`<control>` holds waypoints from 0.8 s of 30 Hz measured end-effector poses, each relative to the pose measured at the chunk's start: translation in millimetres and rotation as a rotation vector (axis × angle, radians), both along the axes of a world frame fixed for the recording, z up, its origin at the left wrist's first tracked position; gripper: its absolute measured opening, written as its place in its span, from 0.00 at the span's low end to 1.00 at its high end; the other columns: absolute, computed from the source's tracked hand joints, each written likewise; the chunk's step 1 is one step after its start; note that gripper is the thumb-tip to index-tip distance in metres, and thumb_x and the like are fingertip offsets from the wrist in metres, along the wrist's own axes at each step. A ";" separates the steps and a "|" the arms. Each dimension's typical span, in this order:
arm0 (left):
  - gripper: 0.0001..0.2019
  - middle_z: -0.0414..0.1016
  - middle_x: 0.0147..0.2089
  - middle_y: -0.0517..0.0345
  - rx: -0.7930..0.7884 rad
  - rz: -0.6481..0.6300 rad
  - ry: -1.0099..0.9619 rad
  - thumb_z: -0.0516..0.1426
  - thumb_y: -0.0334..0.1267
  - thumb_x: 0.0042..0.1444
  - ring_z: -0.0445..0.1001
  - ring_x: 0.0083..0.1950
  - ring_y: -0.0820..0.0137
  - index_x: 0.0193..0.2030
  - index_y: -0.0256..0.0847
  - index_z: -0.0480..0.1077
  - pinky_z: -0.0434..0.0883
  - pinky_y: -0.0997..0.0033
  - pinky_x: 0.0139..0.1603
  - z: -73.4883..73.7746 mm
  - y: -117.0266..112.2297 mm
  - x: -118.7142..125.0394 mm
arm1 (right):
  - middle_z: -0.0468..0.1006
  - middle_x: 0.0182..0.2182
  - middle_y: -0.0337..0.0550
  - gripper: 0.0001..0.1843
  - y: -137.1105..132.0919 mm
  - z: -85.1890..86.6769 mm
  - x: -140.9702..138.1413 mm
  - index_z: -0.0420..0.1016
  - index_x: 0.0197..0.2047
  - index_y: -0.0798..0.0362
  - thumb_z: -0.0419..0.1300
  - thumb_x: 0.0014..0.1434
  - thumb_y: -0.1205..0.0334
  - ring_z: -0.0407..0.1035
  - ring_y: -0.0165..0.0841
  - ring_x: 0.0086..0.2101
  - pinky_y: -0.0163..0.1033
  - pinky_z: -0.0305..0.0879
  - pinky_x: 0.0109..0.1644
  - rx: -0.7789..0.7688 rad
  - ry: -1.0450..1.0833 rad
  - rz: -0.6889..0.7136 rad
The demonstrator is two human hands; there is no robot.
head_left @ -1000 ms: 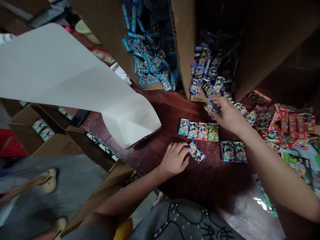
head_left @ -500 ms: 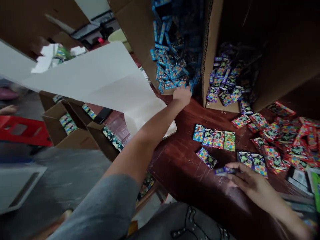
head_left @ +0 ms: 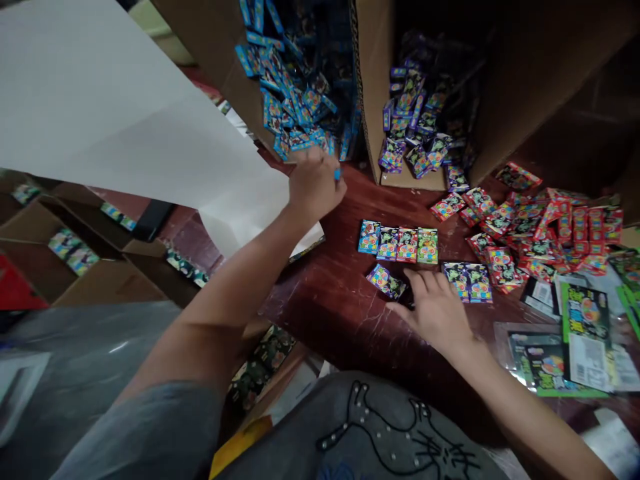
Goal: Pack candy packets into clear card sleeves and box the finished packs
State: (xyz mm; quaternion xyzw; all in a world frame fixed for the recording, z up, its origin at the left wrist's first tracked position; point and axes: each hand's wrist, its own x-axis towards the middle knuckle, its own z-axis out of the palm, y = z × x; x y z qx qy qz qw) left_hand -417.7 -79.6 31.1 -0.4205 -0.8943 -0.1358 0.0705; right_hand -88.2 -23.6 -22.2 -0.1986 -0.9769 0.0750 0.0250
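Observation:
My left hand (head_left: 316, 180) is at the front edge of the carton of small blue candy packets (head_left: 295, 107); its fingers are curled, and a bit of blue packet (head_left: 337, 175) pokes out between them. Low over the table, my right hand (head_left: 436, 308) has thumb and fingers around a dark, mostly hidden purple packet (head_left: 409, 297). Beside it lie overlapping purple-and-black packets (head_left: 384, 280). Behind, a blue, a purple, a red and a green packet (head_left: 427, 245) stand in a row. Two purple packets (head_left: 467, 281) lie side by side right of the hand.
A second carton holds purple packets (head_left: 415, 133). Red packets (head_left: 535, 227) are heaped at the right, with green-and-black printed bags (head_left: 587, 327) nearer me. A large white sheet (head_left: 125, 120) slants across the left, above divided cardboard boxes (head_left: 100, 280).
My left hand has drawn back slightly from the blue packets, with blue now showing in its fingers. My right hand has moved in beside the overlapping purple packets. The view has shifted right.

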 end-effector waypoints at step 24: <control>0.32 0.68 0.67 0.42 -0.237 -0.260 -0.266 0.60 0.60 0.64 0.76 0.61 0.52 0.68 0.44 0.71 0.75 0.55 0.60 -49.9 -132.0 134.0 | 0.71 0.65 0.60 0.47 -19.6 17.0 -2.0 0.58 0.73 0.52 0.69 0.60 0.40 0.66 0.52 0.63 0.59 0.66 0.68 -0.460 0.188 0.248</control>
